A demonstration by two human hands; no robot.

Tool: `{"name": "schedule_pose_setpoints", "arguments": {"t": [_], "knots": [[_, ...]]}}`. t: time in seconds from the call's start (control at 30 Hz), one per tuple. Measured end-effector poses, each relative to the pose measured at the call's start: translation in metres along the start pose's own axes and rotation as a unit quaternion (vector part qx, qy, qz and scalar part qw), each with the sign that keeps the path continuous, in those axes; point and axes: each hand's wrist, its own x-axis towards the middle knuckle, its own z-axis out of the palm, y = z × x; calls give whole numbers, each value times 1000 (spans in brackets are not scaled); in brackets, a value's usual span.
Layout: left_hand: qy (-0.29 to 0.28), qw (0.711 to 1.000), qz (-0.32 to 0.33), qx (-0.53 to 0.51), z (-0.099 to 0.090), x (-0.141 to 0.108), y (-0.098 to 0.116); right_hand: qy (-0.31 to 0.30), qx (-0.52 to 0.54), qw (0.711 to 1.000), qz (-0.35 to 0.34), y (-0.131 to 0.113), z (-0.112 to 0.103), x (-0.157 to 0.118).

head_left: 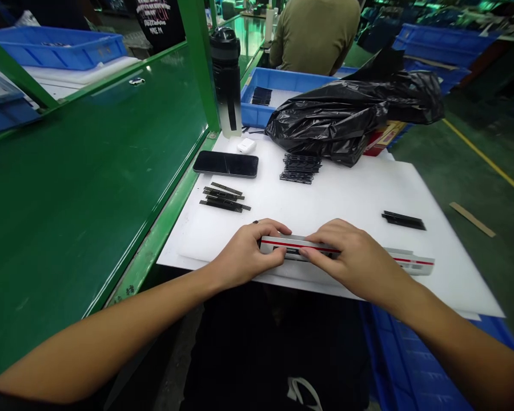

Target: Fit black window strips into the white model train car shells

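Note:
A long silver bar with a red stripe (297, 244) lies near the front edge of the white work surface. My left hand (252, 251) grips its left end between thumb and fingers. Closed on the same bar further right, thumb in front and fingers behind, is my right hand (346, 254). The bar's right end (415, 264) shows beyond my right hand; whether it is one piece with the left part is hidden. Thin black strips (223, 198) lie in a loose pile at the left. A stack of black frame-like parts (300, 168) sits farther back, and several dark strips (404, 220) rest at the right.
A phone (226, 164), a white case (246, 146) and a dark bottle (227, 80) stand at the back left. Behind are a black plastic bag (325, 117) and a blue bin (255, 117). A green partition (111, 142) borders the left; a person (314, 34) sits beyond.

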Motion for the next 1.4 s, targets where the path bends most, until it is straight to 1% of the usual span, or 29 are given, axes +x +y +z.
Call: {"name": "schedule_pose_setpoints", "arguments": {"t": [0.07, 0.2, 0.27, 0.37, 0.4, 0.47, 0.57, 0.63, 0.73, 0.8, 0.83, 0.93, 1.0, 1.03, 1.07, 1.1, 1.17, 1.23, 1.27, 1.3, 1.33, 1.4], "knots": [[4, 1000, 3, 13, 1, 0, 0, -19, 13, 1000, 15, 0, 4, 1], [-7, 999, 18, 36, 2, 0, 1, 1, -4, 1000, 0, 5, 5, -1], [-14, 999, 12, 36, 1, 1, 1, -27, 6, 1000, 2, 10, -1, -2], [-19, 999, -1, 31, 0, 1, 2, -106, 44, 993, 29, 18, -13, -3], [-20, 999, -2, 30, -1, 1, 1, -123, 50, 990, 42, 19, -16, -2], [-21, 999, 0, 29, -1, 1, 1, -126, 44, 989, 62, 21, -20, -3], [-21, 999, -8, 26, -2, 1, 2, -104, 34, 992, 55, 21, -17, -5], [-20, 999, -29, 31, -3, 2, 4, -63, 33, 997, 30, 21, -13, -8], [-14, 997, -60, 38, -5, 4, 6, 19, 7, 998, -52, 22, -4, -16], [-9, 997, -71, 35, -6, 6, 6, 40, -23, 994, -99, 22, 3, -21], [-8, 997, -74, 33, -6, 7, 6, 42, -36, 992, -110, 22, 8, -23], [-6, 996, -82, 35, -6, 8, 4, 69, -64, 990, -105, 22, 20, -26], [1, 997, -74, 35, -6, 6, 3, 90, -64, 990, -91, 22, 21, -26], [4, 998, -60, 33, -6, 5, 2, 88, -55, 991, -81, 23, 18, -25], [6, 999, -42, 29, -5, 3, 2, 72, -39, 994, -69, 24, 13, -23], [5, 999, -22, 27, -5, 2, 1, 38, -19, 998, -56, 26, 5, -22], [0, 999, 13, 29, -3, 0, 0, -65, 17, 997, -24, 31, -14, -16], [-2, 999, 26, 40, -2, -1, -1, -175, 38, 984, 12, 35, -34, -4], [-3, 999, 22, 46, -2, -1, -1, -217, 44, 975, 27, 36, -41, 5], [-4, 999, 12, 51, -2, -1, -1, -245, 51, 968, 34, 36, -46, 16], [-5, 998, -1, 57, -2, -1, 0, -258, 61, 964, 36, 35, -47, 29], [-5, 998, -22, 62, -2, -1, 1, -241, 84, 966, 27, 30, -39, 61]]}}
